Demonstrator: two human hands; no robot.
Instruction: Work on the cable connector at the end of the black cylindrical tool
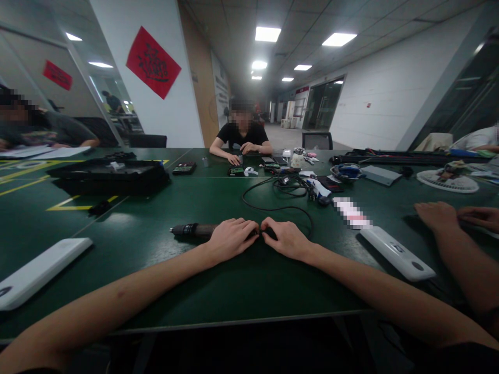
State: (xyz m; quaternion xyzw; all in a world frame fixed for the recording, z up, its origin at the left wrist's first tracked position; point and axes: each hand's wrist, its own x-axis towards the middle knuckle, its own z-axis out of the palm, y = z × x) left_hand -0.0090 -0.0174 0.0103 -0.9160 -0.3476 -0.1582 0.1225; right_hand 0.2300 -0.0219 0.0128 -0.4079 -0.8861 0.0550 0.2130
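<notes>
Green table (pixel 156 249), left hand (pixel 231 237) over dark tool (pixel 190 230), right hand (pixel 287 239) at its end

The green surface (pixel 156 249) looks matt and smooth, with a faint sheen under the lights. The dark cylindrical tool (pixel 191 230) appears to be matt black plastic. The white casing (pixel 397 253) is smooth, slightly glossy plastic, and the black cable (pixel 268 209) looks rubbery.
</notes>
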